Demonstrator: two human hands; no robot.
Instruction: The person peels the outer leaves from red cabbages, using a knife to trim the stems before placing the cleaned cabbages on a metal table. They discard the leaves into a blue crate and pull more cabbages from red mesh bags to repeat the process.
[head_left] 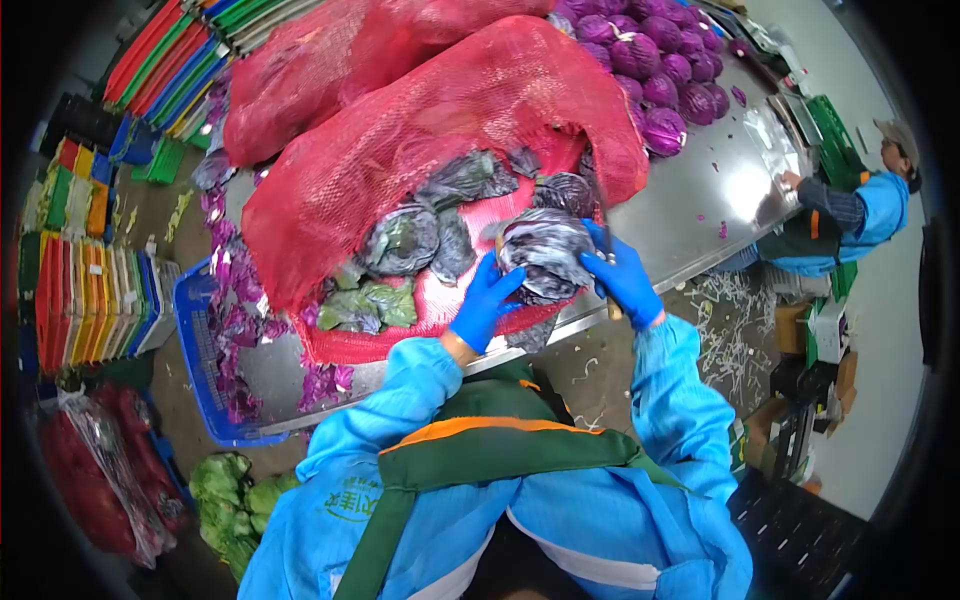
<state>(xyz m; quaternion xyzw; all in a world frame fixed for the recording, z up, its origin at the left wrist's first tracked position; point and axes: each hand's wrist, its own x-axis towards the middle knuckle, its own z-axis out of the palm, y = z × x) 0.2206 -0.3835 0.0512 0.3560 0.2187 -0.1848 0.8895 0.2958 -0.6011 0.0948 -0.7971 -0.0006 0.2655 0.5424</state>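
A dark purple cabbage with loose, whitish-veined outer leaves [545,252] is held between my two blue-gloved hands. My left hand [488,300] grips its lower left side, fingers curled against the leaves. On the right side, my right hand [622,275] presses on the cabbage and also holds a knife [603,215], its blade pointing up and away. Beneath and behind lies an open red mesh bag [450,120], with more untrimmed cabbages [400,240] and loose green-purple leaves [370,305] in its opening.
Peeled purple cabbages [660,65] are piled at the back of the metal table [690,215]. A blue basket [205,350] with leaf scraps stands at the left. Stacked coloured crates [95,300] are farther left. Another person [870,215] works at the right end.
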